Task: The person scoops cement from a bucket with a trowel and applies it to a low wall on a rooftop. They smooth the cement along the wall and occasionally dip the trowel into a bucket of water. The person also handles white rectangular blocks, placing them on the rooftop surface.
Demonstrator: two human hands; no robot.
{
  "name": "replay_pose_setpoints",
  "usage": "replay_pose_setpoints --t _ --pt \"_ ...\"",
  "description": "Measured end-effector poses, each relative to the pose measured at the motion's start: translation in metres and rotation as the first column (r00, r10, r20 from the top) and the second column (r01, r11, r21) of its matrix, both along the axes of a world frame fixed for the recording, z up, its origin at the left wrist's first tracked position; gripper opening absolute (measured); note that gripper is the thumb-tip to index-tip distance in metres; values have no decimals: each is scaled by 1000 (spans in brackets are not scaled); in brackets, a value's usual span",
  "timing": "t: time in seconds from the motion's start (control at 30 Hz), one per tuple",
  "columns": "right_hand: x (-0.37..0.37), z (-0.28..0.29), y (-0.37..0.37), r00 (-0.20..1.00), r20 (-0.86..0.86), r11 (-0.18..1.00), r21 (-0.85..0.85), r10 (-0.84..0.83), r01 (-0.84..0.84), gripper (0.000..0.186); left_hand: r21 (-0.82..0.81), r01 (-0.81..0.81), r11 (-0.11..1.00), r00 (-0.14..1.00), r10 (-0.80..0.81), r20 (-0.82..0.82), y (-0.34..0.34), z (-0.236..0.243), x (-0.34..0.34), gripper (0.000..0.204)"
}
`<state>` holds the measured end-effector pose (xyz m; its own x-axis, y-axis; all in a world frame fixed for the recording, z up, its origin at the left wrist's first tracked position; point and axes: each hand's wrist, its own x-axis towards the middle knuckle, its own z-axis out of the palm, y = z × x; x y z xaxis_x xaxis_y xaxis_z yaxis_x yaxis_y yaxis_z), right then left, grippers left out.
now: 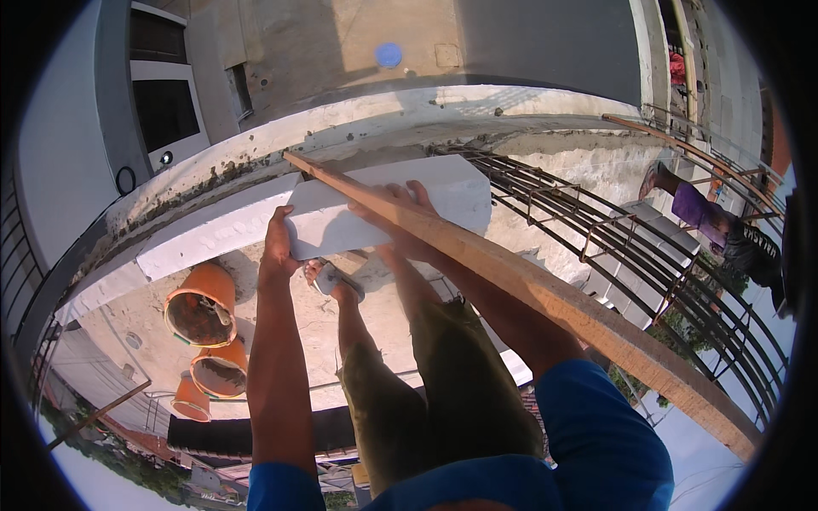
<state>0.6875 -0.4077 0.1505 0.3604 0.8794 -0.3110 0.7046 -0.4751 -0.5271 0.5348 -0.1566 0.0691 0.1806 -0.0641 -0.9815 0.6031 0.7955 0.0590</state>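
My left hand [278,234] grips the near left end of a white block [332,228], which lies beside a row of white blocks [204,223] along the wall. My right hand [413,196] has its fingers curled on the block's top, its palm and wrist partly hidden by a long wooden plank [545,289]. The plank runs diagonally over the block from the wall down to the lower right. My feet stand below the block, one in a grey sandal [336,281].
Orange buckets [200,302] with grey contents stand at the left. Rebar cages [596,221] stretch along the right, where another person's purple-clad leg [707,213] shows. Beyond the speckled wall [341,115] lies a lower floor [400,25] with a blue round object [388,54].
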Motion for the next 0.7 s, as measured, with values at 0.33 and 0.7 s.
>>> replay_pose_setpoints --t 0.33,0.7 --pt "41 2 -83 946 241 969 -64 -217 238 81 16 7 1000 994 -5 -111 -5 18 12 64" --pt "57 -39 -94 962 192 978 -30 -196 205 86 -1 86 996 995 -86 -55 0 -1 11 60"
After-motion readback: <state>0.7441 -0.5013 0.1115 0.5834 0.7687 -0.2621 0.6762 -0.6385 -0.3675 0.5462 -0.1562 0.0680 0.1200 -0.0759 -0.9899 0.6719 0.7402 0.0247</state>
